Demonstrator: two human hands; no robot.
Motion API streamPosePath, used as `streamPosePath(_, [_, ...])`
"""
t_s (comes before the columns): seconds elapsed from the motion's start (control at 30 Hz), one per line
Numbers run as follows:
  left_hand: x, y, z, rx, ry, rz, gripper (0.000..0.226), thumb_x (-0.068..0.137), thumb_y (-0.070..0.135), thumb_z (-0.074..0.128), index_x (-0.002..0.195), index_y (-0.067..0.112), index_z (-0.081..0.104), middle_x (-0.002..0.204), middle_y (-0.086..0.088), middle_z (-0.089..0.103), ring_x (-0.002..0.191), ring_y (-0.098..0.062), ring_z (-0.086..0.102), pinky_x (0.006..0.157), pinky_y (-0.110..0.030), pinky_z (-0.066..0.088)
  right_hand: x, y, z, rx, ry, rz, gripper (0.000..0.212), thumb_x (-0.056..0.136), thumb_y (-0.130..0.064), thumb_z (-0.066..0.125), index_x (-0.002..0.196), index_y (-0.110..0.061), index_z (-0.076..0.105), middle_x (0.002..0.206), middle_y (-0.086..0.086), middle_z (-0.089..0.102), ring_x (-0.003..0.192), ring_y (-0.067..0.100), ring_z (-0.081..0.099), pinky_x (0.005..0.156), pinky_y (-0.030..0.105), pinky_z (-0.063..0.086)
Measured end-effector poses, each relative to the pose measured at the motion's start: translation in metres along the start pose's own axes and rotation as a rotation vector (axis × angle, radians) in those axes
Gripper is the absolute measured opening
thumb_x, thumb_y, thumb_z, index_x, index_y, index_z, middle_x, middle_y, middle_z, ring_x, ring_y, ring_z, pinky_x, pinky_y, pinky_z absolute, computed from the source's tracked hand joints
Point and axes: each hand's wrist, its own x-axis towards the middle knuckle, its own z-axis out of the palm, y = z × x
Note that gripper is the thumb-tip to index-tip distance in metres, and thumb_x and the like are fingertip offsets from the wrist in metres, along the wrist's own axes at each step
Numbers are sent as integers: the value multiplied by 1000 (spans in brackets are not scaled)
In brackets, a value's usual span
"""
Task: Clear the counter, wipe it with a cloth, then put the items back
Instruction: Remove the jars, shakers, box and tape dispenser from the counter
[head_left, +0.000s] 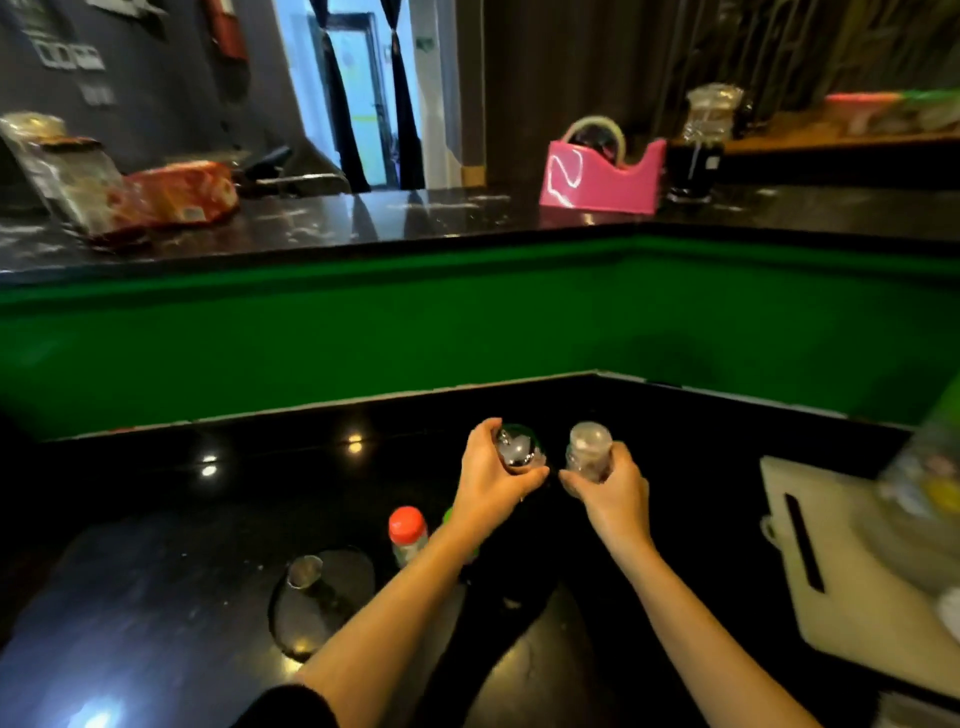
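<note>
Glossy black stone counter (156, 519) fills the lower view, with a white plastic cutting board (857, 571) at four o'clock. At centre, the left hand (491, 488) curls its fingers round a shiny silver-topped shaker (514, 447). Just beside it, the right hand (615, 493) clamps a small clear glass jar (589, 449). A red-capped clear bottle (408, 532) stands at seven o'clock of them.

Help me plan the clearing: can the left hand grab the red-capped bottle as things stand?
Probably not yet: the left hand grips a shiny-topped jar. The red-capped bottle stands beside that forearm, otherwise unobstructed.
</note>
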Motion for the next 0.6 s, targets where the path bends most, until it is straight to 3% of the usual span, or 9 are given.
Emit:
streamPosePath(0.1, [-20, -21, 34, 66, -97, -35, 96, 59, 38, 79, 137, 5, 36, 131, -10, 47, 125, -20, 45, 101, -18, 30, -22, 46, -11, -75, 18, 51, 40, 67, -17, 85, 96, -12, 58, 85, -4, 60, 81, 11, 56, 69, 23, 39])
streamPosePath(0.23, [-44, -50, 57, 139, -118, -78, 91, 67, 28, 82, 139, 4, 32, 131, -11, 43, 125, -23, 43, 102, -22, 33, -43, 81, -15, -122, 2, 98, 42, 68, -20, 84, 100, -15, 57, 88, -7, 58, 84, 8, 56, 70, 19, 38])
streamPosePath(0.37, [-56, -64, 62, 196, -138, -102, 89, 71, 29, 80, 141, 7, 28, 133, -8, 39, 126, -18, 41, 102, -17, 31, -49, 89, -9, -122, -38, 126, 42, 69, -21, 84, 100, -17, 57, 91, -9, 58, 86, 4, 54, 71, 16, 39])
streamPosePath(0.5, [-60, -73, 64, 266, -162, -82, 88, 73, 28, 79, 141, 6, 29, 132, -7, 39, 125, -18, 41, 103, -19, 33, -51, 93, -4, -111, -77, 138, 41, 69, -19, 84, 100, -21, 56, 94, -10, 60, 89, 4, 56, 64, 4, 35])
streamPosePath(0.6, [-56, -77, 60, 313, -197, -87, 91, 74, 28, 79, 143, 6, 25, 136, -9, 36, 130, -20, 39, 108, -23, 32, -55, 91, -3, -86, -93, 143, 42, 70, -18, 83, 98, -26, 54, 94, -12, 59, 90, 5, 57, 69, 10, 38])
